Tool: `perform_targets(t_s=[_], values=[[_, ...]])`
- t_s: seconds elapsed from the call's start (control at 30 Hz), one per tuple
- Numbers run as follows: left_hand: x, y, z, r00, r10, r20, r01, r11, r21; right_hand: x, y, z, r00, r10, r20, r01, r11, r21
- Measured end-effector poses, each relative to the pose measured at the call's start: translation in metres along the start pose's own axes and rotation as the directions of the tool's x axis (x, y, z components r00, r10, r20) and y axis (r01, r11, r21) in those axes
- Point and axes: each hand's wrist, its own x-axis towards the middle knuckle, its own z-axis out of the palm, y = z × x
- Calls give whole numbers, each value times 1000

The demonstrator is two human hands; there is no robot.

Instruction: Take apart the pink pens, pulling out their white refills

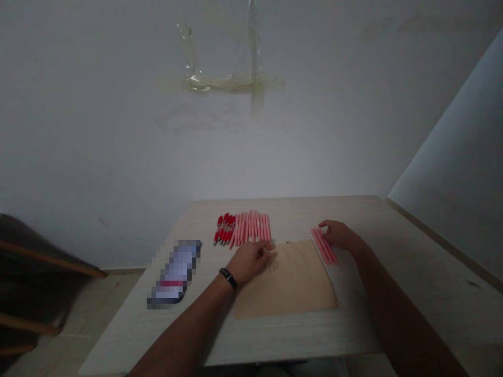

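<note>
A brown paper sheet or envelope (293, 288) lies flat on the table in front of me. My left hand (251, 262), with a black band on the wrist, rests over its upper left part. Its fingers are curled together, and what is in them, if anything, cannot be made out. Just right of the paper, my right hand (340, 235) is closed around the upper side of several pink pens (325, 248) lying side by side. Beyond my left hand is a row of more pink pens (251, 226), with several red pens with grey ends (225, 230) at its left.
A phone-like device (176, 272), blurred out, lies at the left of the pale wooden table (298, 337). A wall (314, 131) with strips of tape (223, 84) stands behind the table. Dark chair-like furniture (35, 283) is at the far left.
</note>
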Motion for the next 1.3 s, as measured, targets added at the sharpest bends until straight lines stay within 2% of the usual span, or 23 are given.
perform_targets(t_s=[0.13,0.2,0.27,0.33,0.37,0.43,0.77,1.3], values=[[0,-1,1,1000,4,4,-4,1000,1,3,4,5,998,-10,-60,10,1000,-7],[0,-1,1,1000,5,4,-5,1000,-6,5,5,9,987,-87,-135,88,996,-4],[0,-2,2,1000,-5,13,5,1000,-5,8,4,13,946,-236,-222,242,970,2],[0,-2,2,1000,-15,28,15,1000,2,9,2,17,886,-382,-262,396,918,-1],[0,-1,2,999,-15,31,14,1000,5,10,0,19,862,-436,-257,449,894,-9],[0,-1,1,1000,-7,24,6,1000,11,10,-4,22,845,-487,-220,493,869,-31],[0,0,0,1000,-4,12,4,999,53,10,-4,25,907,-409,-98,402,912,-80],[0,2,-2,999,-2,33,1,1000,27,12,0,24,902,-419,-104,407,905,-120]])
